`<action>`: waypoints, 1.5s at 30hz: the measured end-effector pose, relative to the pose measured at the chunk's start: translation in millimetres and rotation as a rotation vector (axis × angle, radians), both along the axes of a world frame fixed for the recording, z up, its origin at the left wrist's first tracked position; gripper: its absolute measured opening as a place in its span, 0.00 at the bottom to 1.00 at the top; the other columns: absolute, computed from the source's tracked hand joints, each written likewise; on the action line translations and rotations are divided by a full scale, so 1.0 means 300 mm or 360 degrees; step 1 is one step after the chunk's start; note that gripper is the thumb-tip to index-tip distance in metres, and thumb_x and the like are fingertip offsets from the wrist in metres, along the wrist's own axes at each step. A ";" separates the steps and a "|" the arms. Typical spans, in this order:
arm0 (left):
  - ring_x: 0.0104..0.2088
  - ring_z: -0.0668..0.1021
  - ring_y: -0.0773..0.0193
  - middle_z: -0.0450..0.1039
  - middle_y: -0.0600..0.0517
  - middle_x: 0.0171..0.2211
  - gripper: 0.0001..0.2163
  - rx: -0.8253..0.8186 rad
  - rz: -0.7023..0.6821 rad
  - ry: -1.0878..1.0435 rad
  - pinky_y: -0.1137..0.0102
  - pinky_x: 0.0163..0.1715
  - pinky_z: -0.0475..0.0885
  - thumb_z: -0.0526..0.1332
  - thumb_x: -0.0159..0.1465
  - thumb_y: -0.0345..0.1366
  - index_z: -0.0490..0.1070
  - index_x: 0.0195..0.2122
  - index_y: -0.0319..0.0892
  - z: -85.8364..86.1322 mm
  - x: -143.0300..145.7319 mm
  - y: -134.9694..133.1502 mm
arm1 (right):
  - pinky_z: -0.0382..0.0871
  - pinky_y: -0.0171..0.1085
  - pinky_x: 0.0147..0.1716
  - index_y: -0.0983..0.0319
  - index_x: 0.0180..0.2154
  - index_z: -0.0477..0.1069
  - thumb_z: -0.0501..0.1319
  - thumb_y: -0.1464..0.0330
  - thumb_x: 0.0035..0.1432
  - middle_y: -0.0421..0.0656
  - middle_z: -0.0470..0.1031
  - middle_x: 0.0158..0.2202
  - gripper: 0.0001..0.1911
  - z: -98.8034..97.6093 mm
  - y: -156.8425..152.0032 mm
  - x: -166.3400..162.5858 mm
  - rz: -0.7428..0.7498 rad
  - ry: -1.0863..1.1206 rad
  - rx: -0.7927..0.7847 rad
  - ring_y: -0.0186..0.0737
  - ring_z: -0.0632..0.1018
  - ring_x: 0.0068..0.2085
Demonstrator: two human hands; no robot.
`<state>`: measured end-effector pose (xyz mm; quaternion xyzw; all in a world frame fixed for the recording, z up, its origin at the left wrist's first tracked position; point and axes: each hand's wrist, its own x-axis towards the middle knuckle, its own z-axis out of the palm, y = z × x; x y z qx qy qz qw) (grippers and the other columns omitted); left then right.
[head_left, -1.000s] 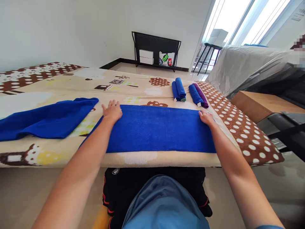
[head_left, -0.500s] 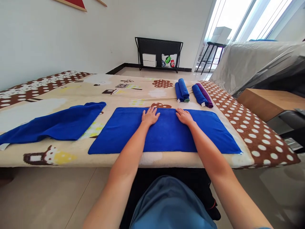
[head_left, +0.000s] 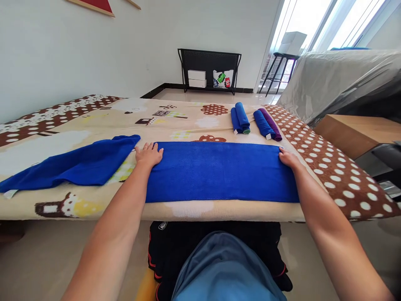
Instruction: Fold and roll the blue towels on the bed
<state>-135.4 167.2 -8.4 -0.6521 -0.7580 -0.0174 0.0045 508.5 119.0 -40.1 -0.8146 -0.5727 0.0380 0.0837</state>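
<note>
A blue towel (head_left: 219, 171) lies spread flat, long side across, at the near edge of the bed. My left hand (head_left: 148, 155) rests on its far left corner, fingers stretched out and a little apart. At the far right corner my right hand (head_left: 288, 159) has its fingers curled in and pinches the towel's edge. Off to the left, a second blue towel (head_left: 75, 163) lies loosely crumpled with a white tag at its end.
Rolled blue towels (head_left: 240, 118) lie near the bed's far right side, beside another blue roll (head_left: 264, 124) and a purple roll (head_left: 272, 124). The patterned blanket (head_left: 184, 211) covers the bed. A wooden box (head_left: 360, 131) and a plastic-covered piece of furniture (head_left: 341, 75) stand to the right.
My hands have moved apart from the towel's middle to its two far corners, left hand leftward and right hand rightward. The right fingers have curled in.
</note>
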 end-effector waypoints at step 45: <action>0.73 0.51 0.50 0.47 0.45 0.74 0.31 0.0042 0.0072 -0.0164 0.40 0.69 0.45 0.40 0.70 0.46 0.53 0.72 0.42 -0.030 0.040 -0.017 | 0.60 0.61 0.62 0.60 0.68 0.61 0.44 0.62 0.67 0.53 0.65 0.65 0.31 -0.016 -0.053 -0.012 -0.0066 0.0073 0.0062 0.56 0.69 0.64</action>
